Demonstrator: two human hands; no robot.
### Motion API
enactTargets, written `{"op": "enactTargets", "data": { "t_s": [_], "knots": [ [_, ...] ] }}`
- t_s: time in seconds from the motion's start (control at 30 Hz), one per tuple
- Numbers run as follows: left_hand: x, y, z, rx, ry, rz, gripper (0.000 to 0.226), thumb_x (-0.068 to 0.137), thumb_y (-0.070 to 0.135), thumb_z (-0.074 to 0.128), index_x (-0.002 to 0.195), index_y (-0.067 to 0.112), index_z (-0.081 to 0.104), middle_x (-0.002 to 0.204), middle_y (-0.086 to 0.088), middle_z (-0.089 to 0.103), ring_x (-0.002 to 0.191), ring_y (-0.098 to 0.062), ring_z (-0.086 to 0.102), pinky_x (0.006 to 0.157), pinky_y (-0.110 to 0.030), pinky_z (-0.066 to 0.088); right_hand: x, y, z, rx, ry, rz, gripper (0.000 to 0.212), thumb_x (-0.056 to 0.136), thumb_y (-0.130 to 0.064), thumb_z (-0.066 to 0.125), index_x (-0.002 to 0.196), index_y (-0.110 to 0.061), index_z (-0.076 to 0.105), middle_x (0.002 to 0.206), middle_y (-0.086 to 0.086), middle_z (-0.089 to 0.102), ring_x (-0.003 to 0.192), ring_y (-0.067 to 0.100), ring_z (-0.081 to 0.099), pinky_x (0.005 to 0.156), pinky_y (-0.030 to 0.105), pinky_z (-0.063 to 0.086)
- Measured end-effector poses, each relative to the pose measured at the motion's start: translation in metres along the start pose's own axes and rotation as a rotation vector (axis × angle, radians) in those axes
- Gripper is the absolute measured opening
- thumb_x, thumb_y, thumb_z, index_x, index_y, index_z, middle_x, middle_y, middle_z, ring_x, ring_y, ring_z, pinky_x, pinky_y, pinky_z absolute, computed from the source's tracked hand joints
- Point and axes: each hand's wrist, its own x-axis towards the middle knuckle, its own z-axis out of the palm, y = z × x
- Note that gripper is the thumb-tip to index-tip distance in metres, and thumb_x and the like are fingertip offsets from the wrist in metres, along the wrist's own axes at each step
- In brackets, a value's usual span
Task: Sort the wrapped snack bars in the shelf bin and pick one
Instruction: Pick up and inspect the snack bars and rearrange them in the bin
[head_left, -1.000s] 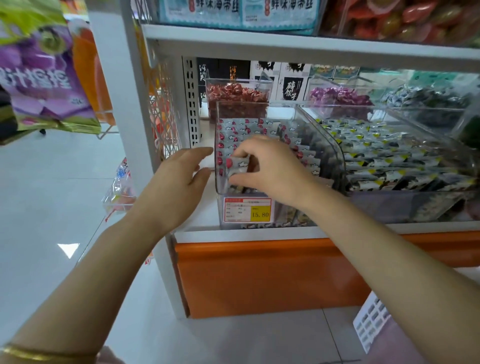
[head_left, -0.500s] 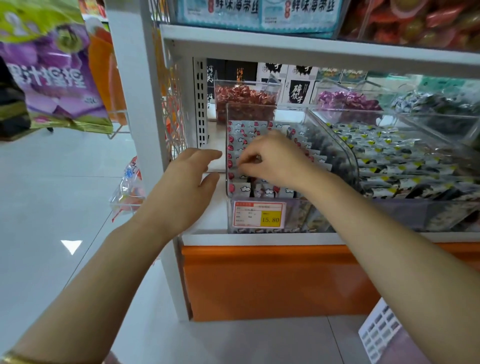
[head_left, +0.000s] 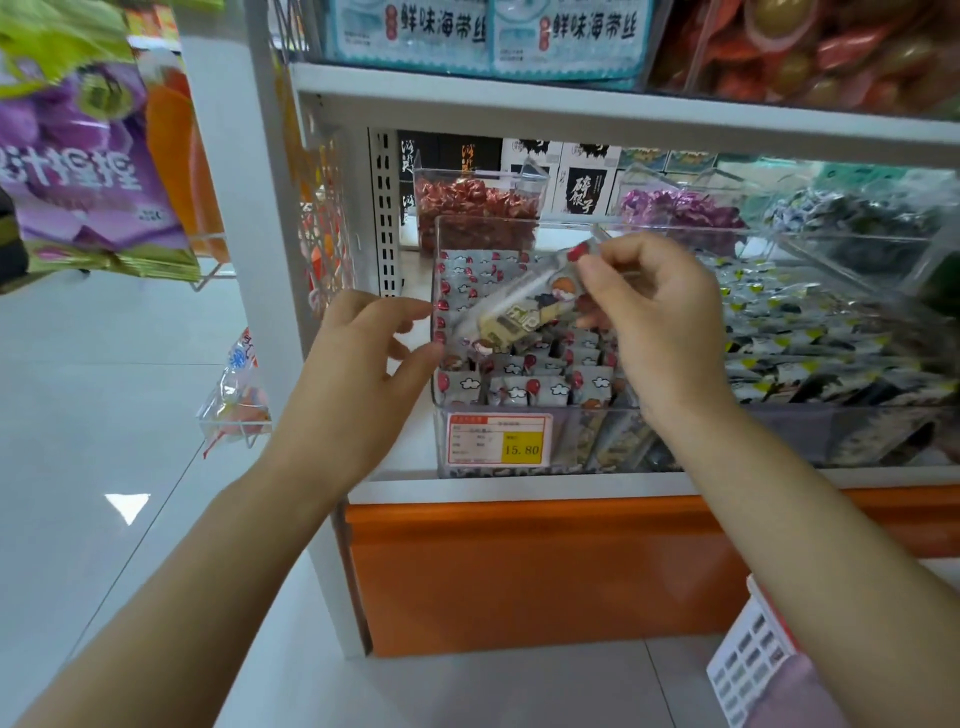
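Note:
A clear plastic shelf bin (head_left: 441, 415) holds several silver-wrapped snack bars (head_left: 524, 384) printed with red balloons and white clouds. My right hand (head_left: 654, 312) pinches one wrapped snack bar (head_left: 519, 306) by its upper end and holds it tilted above the bin, its lower end pointing left and down. My left hand (head_left: 358, 384) rests against the bin's left wall, fingers loosely spread and holding nothing.
A yellow and red price tag (head_left: 496, 439) sits on the bin's front. A neighbouring bin of black and yellow packets (head_left: 810, 343) stands to the right. Red candies (head_left: 472, 202) and purple candies (head_left: 675, 208) fill bins behind. A shelf board (head_left: 571, 109) hangs overhead. A pink basket (head_left: 753, 670) stands at bottom right.
My right hand has lifted one bar out of the bin and raised it to the right. My left hand stays at the bin's left wall. The view has moved closer.

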Motion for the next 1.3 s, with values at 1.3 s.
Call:
{"op": "enactTargets", "data": {
  "t_s": [1.3],
  "knots": [
    [-0.014,0.03,0.012,-0.59,-0.308,-0.261,0.053,0.066,0.044,0.062,0.115,0.026,0.061,0.093,0.0,0.069,0.076,-0.01,0.07,0.067,-0.015,0.054,-0.05,0.036,-0.041,0.31,-0.17,0.356,0.017,0.085,-0.004,0.063,0.074,-0.016,0.057,0.079,0.007,0.064,0.073,0.024,0.069,0.066,0.03,0.057]
  ]
}}
